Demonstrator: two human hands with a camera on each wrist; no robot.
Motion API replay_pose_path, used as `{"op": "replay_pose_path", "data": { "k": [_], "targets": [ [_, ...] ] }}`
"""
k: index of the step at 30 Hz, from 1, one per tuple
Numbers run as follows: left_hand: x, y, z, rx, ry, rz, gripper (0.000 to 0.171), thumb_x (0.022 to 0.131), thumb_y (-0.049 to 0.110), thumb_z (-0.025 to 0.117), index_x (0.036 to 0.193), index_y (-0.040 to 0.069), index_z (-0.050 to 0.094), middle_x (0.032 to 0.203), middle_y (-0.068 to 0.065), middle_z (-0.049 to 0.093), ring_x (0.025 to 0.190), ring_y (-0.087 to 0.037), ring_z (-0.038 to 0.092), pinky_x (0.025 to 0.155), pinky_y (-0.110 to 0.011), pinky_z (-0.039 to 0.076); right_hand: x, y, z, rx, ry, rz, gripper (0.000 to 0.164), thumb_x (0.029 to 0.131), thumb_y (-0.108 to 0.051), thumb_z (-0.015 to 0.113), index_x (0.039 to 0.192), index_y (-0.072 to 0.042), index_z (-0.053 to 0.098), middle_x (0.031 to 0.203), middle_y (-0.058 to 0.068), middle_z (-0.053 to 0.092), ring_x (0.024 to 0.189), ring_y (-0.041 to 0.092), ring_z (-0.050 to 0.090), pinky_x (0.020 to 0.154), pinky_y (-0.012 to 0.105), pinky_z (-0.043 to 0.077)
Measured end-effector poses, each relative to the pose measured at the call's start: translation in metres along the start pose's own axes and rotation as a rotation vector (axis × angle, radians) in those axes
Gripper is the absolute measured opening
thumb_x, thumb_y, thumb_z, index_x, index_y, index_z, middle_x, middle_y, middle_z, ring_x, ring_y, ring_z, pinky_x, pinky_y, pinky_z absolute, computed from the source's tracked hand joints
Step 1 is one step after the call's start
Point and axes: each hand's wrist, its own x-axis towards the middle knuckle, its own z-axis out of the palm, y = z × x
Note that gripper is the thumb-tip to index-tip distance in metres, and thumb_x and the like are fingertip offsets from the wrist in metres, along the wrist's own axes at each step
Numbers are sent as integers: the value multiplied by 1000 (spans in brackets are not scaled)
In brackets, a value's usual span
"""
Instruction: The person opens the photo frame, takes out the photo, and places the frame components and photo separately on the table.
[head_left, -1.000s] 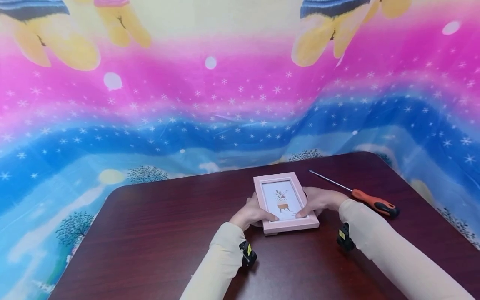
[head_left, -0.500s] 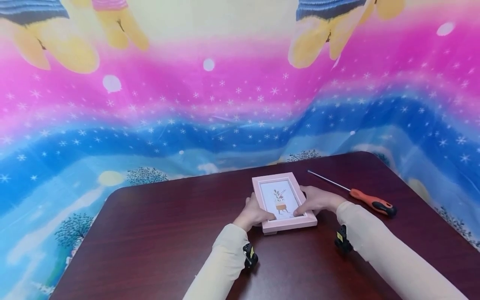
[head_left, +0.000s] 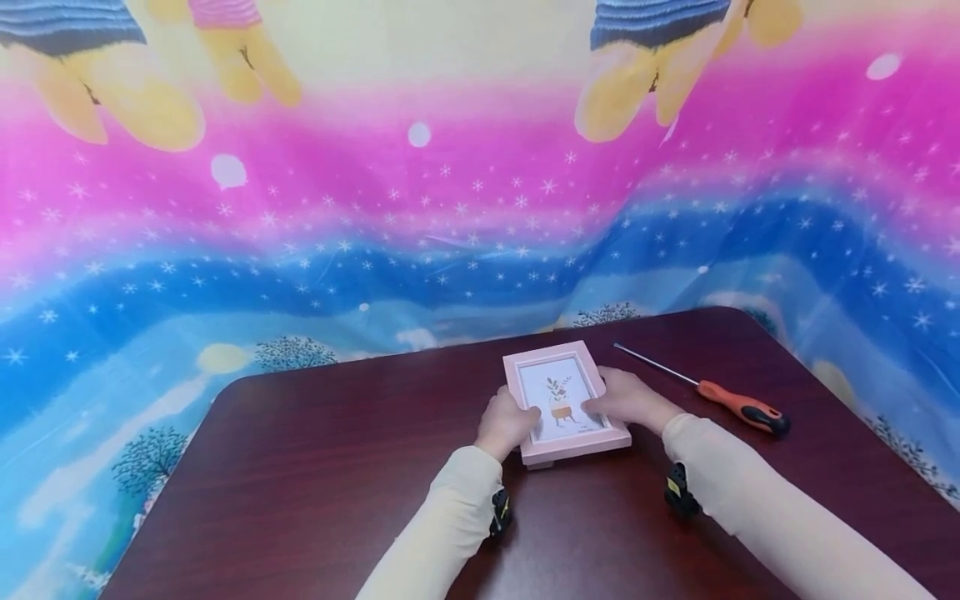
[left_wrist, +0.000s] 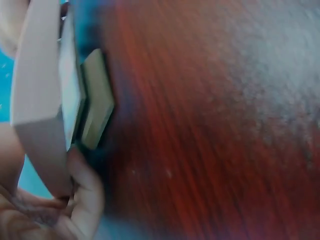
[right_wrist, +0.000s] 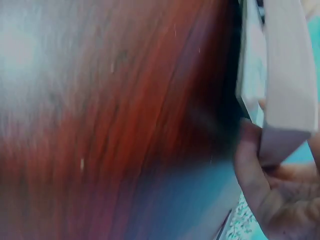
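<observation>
A pink picture frame (head_left: 576, 450) is held face up over the table, showing a drawing of a plant in a brown pot. My left hand (head_left: 507, 423) grips its left side, thumb over the front. On the right side my right hand (head_left: 630, 395) holds it the same way, its thumb on the picture. From the left wrist, fingers curl behind the frame's thick edge (left_wrist: 37, 70). A pale back panel (left_wrist: 72, 95) and an olive-brown flat piece (left_wrist: 100, 97) show behind it. The right wrist view shows fingers under the edge and the panel (right_wrist: 252, 70) standing off the back.
A screwdriver (head_left: 742, 406) with an orange and black handle lies to the right of the frame, its tip toward the back. The dark reddish wooden table (head_left: 315, 467) has rounded far corners. Behind it hangs a printed snowflake curtain (head_left: 480, 192).
Both thumbs have moved from the lower corners of the picture up along its sides. The frame has shifted very slightly left; the screwdriver lies where it was.
</observation>
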Motion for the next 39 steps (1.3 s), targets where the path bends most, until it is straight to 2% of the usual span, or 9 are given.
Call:
{"op": "replay_pose_path", "data": {
  "k": [2,5,8,14,26,35,39],
  "targets": [
    [-1,1,0,52,41,-6,53,84,26,61,124,-7,50,108,-21,66,91,-28,61,83,-45,53,0,-3,3,-14,50,16,67,84,-21,64,137,11,38,130,32,55,113,37,55,98,54,46],
    [-1,4,2,79,80,-15,48,84,27,61,119,-6,54,104,-20,67,87,-29,62,80,-45,54,0,-8,5,-24,101,56,63,86,-21,62,136,10,40,129,32,56,111,36,56,99,55,45],
    [0,6,4,92,111,-22,51,85,26,61,123,-6,52,109,-22,65,90,-32,63,80,-47,55,-2,-11,7,-43,148,88,62,86,-20,61,136,11,40,128,32,57,107,34,58,98,54,47],
    [-1,10,3,79,187,-12,57,84,24,63,130,-6,47,115,-23,63,97,-36,62,86,-50,54,-2,-17,8,-73,238,46,59,84,-18,64,132,11,45,122,33,61,105,37,61,94,54,50],
    [-3,6,-3,108,208,12,57,84,25,63,129,-6,49,115,-23,64,97,-37,63,84,-51,54,-2,-23,10,-55,220,74,64,85,-19,64,136,10,40,128,32,57,109,38,58,98,55,47],
    [1,-4,-19,150,229,18,55,83,27,63,127,-4,52,107,-21,65,91,-36,64,79,-51,55,3,-36,22,-33,246,26,57,84,-18,64,130,9,45,120,30,63,101,33,62,92,52,52],
    [1,-12,-29,157,237,32,47,82,28,64,116,-4,60,97,-19,68,84,-33,65,75,-50,56,5,-45,28,-26,257,7,52,84,-22,65,124,8,50,112,27,68,94,30,64,87,50,54]
  ]
}}
